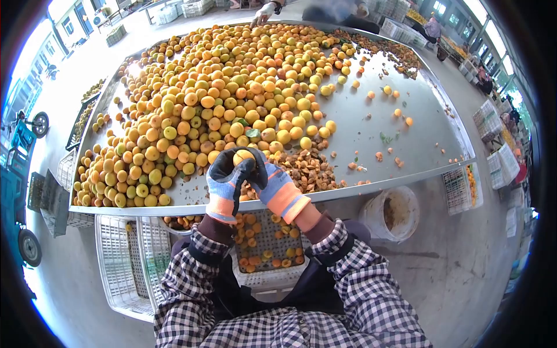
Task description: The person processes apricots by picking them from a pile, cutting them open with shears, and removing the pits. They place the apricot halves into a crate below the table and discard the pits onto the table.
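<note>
Head view: my left hand (223, 181) and right hand (277, 187) are holding one apricot (242, 156), grip narrow around it, at 12 o'clock, near the desk's (423, 145) edge. Uneven finger pressure could be sending it slipping into brown pieces (308, 170) at 3 o'clock.

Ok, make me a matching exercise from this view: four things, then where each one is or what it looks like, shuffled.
Things:
1. Yellow fruit
2. White bucket
3. Heap of brown pieces
4. Checked sleeves

Descriptions:
A. On the floor
B. Black and white
C. Held between left hand and right hand
D. On the metal table, near its front edge

Pairs: 1-C, 2-A, 3-D, 4-B
</note>
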Available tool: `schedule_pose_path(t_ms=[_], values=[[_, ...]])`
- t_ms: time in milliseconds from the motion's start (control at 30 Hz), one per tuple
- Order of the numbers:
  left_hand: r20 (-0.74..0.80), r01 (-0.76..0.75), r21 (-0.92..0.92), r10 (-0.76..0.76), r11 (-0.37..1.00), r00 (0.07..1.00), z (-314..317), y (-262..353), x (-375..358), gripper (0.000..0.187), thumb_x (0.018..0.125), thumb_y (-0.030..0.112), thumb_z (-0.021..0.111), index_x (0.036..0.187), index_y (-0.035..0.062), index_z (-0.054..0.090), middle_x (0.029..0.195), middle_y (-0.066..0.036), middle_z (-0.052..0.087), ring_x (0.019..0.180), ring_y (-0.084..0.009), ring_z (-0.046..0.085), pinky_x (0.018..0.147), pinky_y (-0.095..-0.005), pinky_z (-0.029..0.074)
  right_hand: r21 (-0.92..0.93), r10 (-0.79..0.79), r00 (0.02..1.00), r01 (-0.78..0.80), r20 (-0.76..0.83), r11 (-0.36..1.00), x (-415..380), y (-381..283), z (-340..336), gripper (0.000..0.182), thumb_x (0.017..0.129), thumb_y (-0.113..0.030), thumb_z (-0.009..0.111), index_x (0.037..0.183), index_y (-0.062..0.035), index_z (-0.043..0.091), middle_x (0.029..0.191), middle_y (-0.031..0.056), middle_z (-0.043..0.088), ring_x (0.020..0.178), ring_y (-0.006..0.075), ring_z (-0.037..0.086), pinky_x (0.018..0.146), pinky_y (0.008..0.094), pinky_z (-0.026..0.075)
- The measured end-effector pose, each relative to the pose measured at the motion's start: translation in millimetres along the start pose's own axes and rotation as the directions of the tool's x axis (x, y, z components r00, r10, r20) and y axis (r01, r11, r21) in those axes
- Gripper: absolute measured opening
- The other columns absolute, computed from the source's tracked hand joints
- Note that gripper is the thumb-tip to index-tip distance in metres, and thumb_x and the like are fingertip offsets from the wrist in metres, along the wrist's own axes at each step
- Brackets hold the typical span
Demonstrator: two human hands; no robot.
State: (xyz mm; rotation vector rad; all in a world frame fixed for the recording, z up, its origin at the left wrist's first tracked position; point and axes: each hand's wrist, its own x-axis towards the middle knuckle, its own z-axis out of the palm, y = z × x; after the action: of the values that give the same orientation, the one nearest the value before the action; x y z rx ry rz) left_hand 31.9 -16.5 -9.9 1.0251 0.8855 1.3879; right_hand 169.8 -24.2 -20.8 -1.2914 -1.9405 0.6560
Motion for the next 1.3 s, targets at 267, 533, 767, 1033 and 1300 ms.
schedule_pose_path(t_ms=[267, 533, 767, 1033, 1300], values=[[0.102, 0.001, -0.056, 0.005, 0.998, 0.995, -6.5, 13.8, -2.1, 0.043, 0.08, 0.001, 0.072, 0.12, -0.005, 0.057, 0.111, -0.01, 0.064, 0.1, -0.0168, 0.062, 0.09, -0.0294, 0.051, 0.342, -0.083, 0.99, 0.118, -0.116, 0.932, 0.3, -1.6, 6.1, 0.058, 0.083, -0.007, 0.065, 0.134, -0.0041, 0.037, 0.115, 0.0204, 0.059, 0.109, 0.0359, 0.059, 0.087, 0.0374, 0.051], [0.225, 0.0, -0.051, 0.012, 0.999, 0.974, -19.8, 7.5, -1.4, 0.05, 0.084, 0.009, 0.068, 0.13, -0.0026, 0.051, 0.122, -0.011, 0.059, 0.11, -0.0184, 0.058, 0.096, -0.0318, 0.047, 0.65, 0.024, 0.999, -0.045, 0.041, 0.759, -2.0, -2.1, -9.9, 0.063, 0.085, -0.003, 0.066, 0.14, -0.0057, 0.036, 0.126, 0.0126, 0.056, 0.113, 0.0216, 0.058, 0.091, 0.0313, 0.049], [0.286, 0.253, -0.434, -0.134, 0.865, 0.949, -7.0, 22.5, -7.6, 0.053, 0.091, 0.011, 0.054, 0.14, -0.0001, 0.037, 0.134, -0.018, 0.049, 0.123, -0.0298, 0.051, 0.099, -0.0398, 0.048, 0.934, 0.253, 0.937, -0.294, 0.24, 0.203, -6.3, -3.9, -34.6, 0.054, 0.086, -0.001, 0.062, 0.137, -0.0071, 0.043, 0.085, -0.0029, 0.062, 0.066, 0.0012, 0.053, 0.055, 0.0177, 0.043], [0.286, 0.262, -0.2, -0.2, 0.944, 0.937, -12.6, 30.5, -9.3, 0.051, 0.087, 0.008, 0.048, 0.137, 0.0009, 0.041, 0.125, -0.014, 0.055, 0.104, -0.0228, 0.062, 0.079, -0.0278, 0.055, 0.595, 0.003, 0.858, -0.359, 0.513, 0.719, -13.9, -6.1, -88.1, 0.045, 0.083, -0.005, 0.066, 0.127, -0.0059, 0.056, 0.09, 0.0018, 0.066, 0.074, 0.0035, 0.057, 0.062, 0.0179, 0.045], [0.353, 0.263, 0.001, -0.247, 0.965, 0.903, 6.6, 7.2, -18.5, 0.047, 0.082, 0.001, 0.057, 0.128, 0.0031, 0.047, 0.111, -0.007, 0.06, 0.074, -0.0098, 0.057, 0.063, -0.0227, 0.048, 0.954, 0.181, 0.949, 0.22, -0.258, 0.206, 3.2, -14.4, -60.5, 0.019, 0.093, -0.017, 0.06, 0.102, -0.0009, 0.058, 0.07, 0.0046, 0.058, 0.05, 0.0091, 0.05, 0.044, 0.0213, 0.039]])
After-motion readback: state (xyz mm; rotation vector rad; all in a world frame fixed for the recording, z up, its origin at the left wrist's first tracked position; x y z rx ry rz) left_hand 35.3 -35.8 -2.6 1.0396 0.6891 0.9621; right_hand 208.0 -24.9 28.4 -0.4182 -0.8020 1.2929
